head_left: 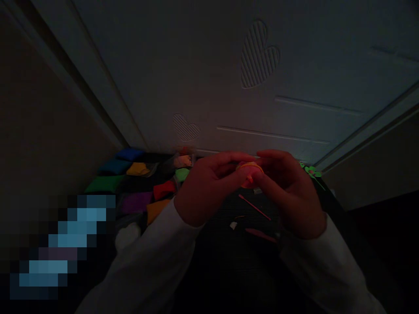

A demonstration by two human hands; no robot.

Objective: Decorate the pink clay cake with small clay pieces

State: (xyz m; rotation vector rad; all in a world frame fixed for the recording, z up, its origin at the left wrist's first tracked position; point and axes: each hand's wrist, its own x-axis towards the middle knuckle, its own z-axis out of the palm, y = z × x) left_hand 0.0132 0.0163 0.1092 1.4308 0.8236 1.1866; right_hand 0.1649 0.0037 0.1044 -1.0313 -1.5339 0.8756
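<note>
Between my two hands is a small round piece of what looks like modelling clay [250,179], glowing orange and pink in the dim light. My left hand [214,185] grips it from the left with thumb and fingers. From the other side, the thumb and fingers of my right hand [290,187] press on it too. Its far side is partly hidden by my fingertips. Below the hands lie a thin pink stick tool [255,207], a flat pink tool [261,234] and a small white scrap [233,225], all on the dark ridged surface [216,244].
Several coloured packets lie to the left, among them green [104,184], purple [135,202], red [164,189] and blue [130,154] ones. A green flower shape [310,171] is at the right. Behind stands a white panel [209,78] with raised hearts.
</note>
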